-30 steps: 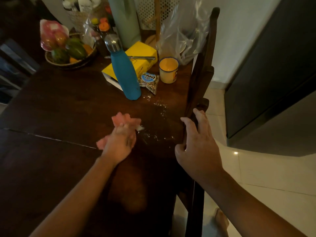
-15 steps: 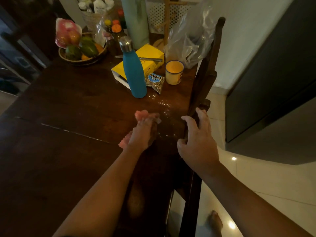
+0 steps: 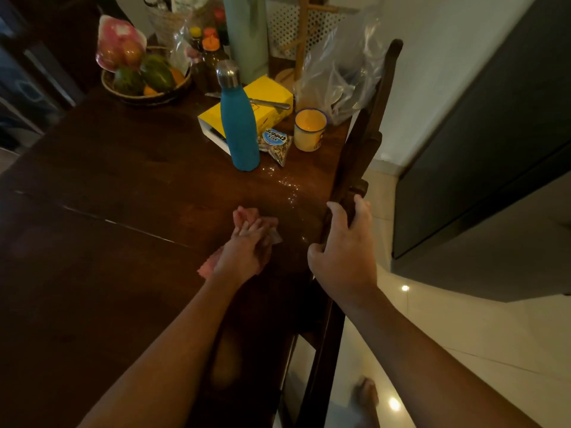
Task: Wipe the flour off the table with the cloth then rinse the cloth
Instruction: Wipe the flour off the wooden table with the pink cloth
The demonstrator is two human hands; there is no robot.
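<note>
My left hand [image 3: 247,248] presses a pink cloth [image 3: 245,215] flat on the dark wooden table [image 3: 123,186], near its right edge. The cloth shows beyond my fingertips and again at my wrist. White flour specks [image 3: 289,188] lie scattered on the wood just ahead and to the right of the cloth, running up toward the blue bottle. My right hand [image 3: 346,251] grips the top rail of a dark wooden chair [image 3: 358,156] that stands against the table's right side.
A blue bottle [image 3: 239,128], yellow box [image 3: 265,101] with a knife on it, snack packet [image 3: 276,143] and yellow mug [image 3: 309,129] stand behind the flour. A fruit basket [image 3: 145,78] sits far left. White tiled floor [image 3: 448,335] lies to the right.
My left hand has slid the cloth rightward across the table toward the flour, then drawn back a little. My right hand stays on the chair rail.
</note>
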